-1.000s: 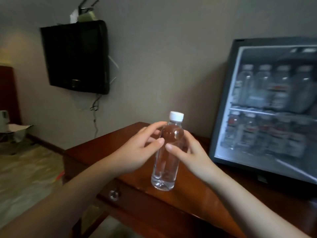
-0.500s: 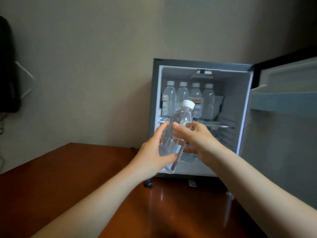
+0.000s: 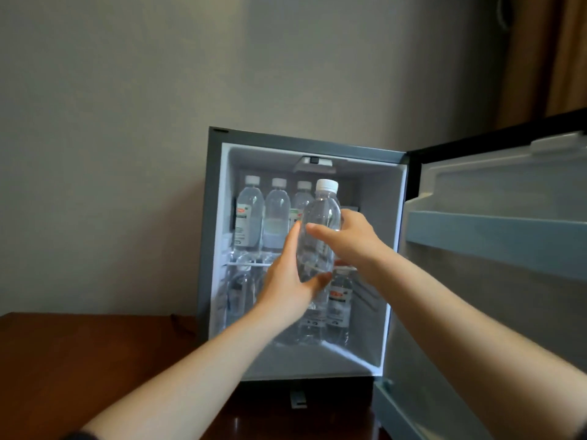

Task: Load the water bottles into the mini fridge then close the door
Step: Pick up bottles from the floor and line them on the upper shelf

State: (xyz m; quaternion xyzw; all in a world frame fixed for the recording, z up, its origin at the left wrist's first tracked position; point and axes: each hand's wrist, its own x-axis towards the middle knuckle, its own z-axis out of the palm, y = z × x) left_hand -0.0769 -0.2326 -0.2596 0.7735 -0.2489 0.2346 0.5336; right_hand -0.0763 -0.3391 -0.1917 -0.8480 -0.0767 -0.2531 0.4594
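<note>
At the desk's (image 3: 79,360) far right edge stands the mini fridge (image 3: 209,217), its door (image 3: 476,312) swung wide to the right. Three labelled bottles (image 3: 276,214) show upright on the upper shelf, left of centre. More stand below, partly hidden. The held bottle (image 3: 320,223), clear and white-capped, is nearly upright in front of the upper shelf and not yet set down. The left hand (image 3: 289,287) grips its lower body and the right hand (image 3: 352,239) its middle, fingers of both wrapped round it. Risk: pushed in low or crooked, its base could catch the shelf edge or topple the neighbouring bottle.
</note>
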